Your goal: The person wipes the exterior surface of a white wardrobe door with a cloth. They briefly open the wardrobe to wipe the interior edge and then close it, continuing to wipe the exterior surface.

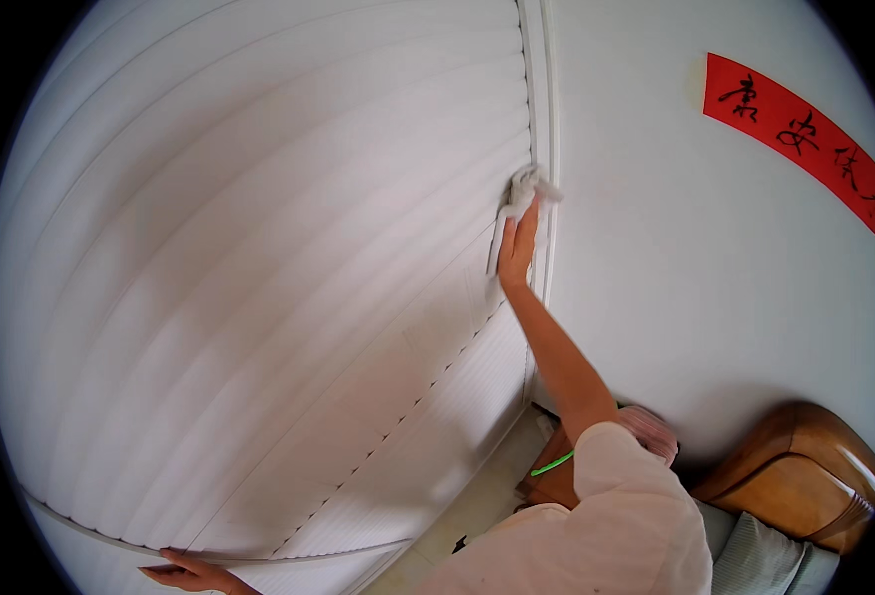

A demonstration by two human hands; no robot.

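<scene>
A large white ribbed panel (259,282) fills the left and middle of the view, with a white frame (545,89) along its right side. My right hand (519,242) presses a crumpled pale cloth (527,186) against the panel's right edge, by the frame; the cloth is slightly blurred. At the bottom left, my left hand (192,574) rests at the panel's thin lower edge strip (121,544). Its fingers are spread and nothing shows in it.
A red paper banner (798,137) with black brush writing is on the white wall. Lower right are a brown headboard (795,476), a grey-green pillow (757,558) and a brown wooden cabinet (553,461) with a green object (553,464) on it. Pale floor tiles (475,491) lie below.
</scene>
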